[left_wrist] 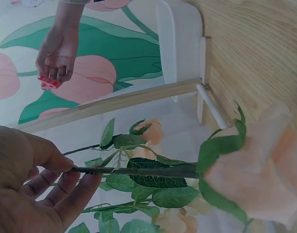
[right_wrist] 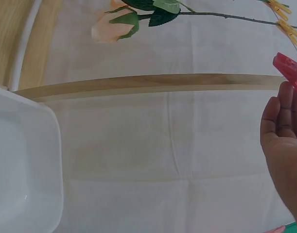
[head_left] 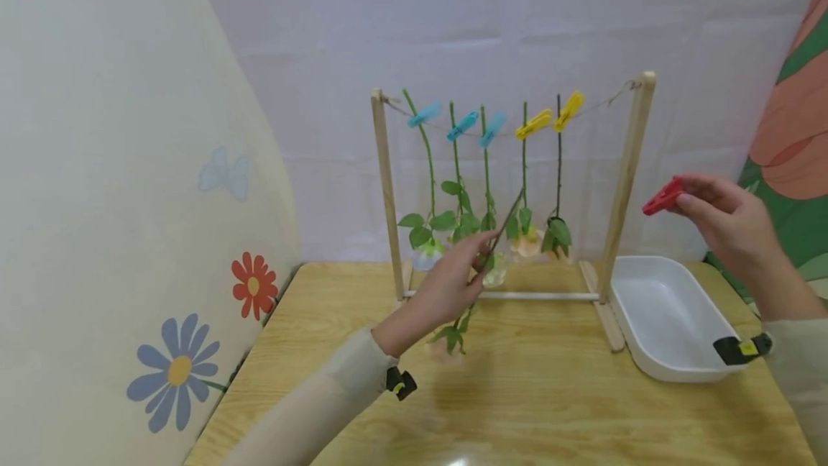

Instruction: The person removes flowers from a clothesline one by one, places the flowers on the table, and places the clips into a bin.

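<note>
My left hand (head_left: 456, 279) pinches the dark stem of a peach rose (left_wrist: 255, 170), whose bloom hangs down in front of the wooden frame (head_left: 622, 193). To the right of that frame, my right hand (head_left: 737, 229) holds a red clothespin (head_left: 663, 197) at its fingertips; the right wrist view shows the same clothespin (right_wrist: 289, 68) above the fingers. Several flowers hang head down from the string, clipped by blue clothespins (head_left: 462, 125) on the left and yellow clothespins (head_left: 568, 111) on the right.
A white basin (head_left: 673, 322) stands on the wooden table (head_left: 517, 394), right beside the frame's foot. The frame has a white bottom bar (head_left: 537, 296). A pale cloth hangs behind it, and flower-painted panels stand at the left and right.
</note>
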`<state>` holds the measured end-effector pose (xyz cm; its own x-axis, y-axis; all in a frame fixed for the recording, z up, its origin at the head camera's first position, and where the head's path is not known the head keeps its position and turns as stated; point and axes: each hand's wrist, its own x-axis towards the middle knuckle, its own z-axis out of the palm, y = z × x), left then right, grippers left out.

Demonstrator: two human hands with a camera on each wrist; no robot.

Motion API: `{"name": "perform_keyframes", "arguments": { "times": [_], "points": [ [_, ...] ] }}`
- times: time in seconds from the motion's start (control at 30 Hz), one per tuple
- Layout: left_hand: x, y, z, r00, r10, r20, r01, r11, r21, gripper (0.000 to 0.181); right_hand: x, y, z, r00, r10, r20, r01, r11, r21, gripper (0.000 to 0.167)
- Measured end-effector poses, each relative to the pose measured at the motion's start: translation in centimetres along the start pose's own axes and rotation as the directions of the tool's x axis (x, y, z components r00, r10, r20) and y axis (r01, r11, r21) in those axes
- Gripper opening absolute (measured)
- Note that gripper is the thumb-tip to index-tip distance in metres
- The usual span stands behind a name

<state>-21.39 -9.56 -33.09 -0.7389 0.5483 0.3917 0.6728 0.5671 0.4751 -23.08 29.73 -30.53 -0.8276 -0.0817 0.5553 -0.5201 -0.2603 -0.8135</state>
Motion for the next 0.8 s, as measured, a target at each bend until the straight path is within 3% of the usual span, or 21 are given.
{"name": "perform_keyframes", "arguments": {
  "times": [0.27, 0.47, 0.67, 0.8],
  "points": [
    [-1.1, -0.4, 0.5, 0.999, 0.002, 0.047, -0.004, 0.999, 0.042, 0.075, -1.3, 1.2, -1.1, 1.000, 0.024, 0.000, -0.024, 0.999, 0.026, 0.032],
    [-1.5, -0.7, 0.9, 0.995, 0.016, 0.100, -0.028, 0.993, 0.119, 0.072, -2.6, 1.9, -1.8, 0.994, 0.093, -0.062, -0.097, 0.994, -0.057, 0.031],
    [-1.9, -1.1, 1.6, 0.989, 0.022, 0.146, -0.053, 0.975, 0.215, 0.070, -3.6, 2.5, -2.5, 0.993, 0.103, -0.060, -0.105, 0.994, -0.043, 0.034],
    [-2.1, -1.6, 2.2, 0.986, 0.060, 0.155, -0.106, 0.945, 0.311, 0.071, -4.2, 3.0, -3.0, 0.993, 0.106, -0.047, -0.107, 0.994, -0.025, 0.033]
  ]
}}
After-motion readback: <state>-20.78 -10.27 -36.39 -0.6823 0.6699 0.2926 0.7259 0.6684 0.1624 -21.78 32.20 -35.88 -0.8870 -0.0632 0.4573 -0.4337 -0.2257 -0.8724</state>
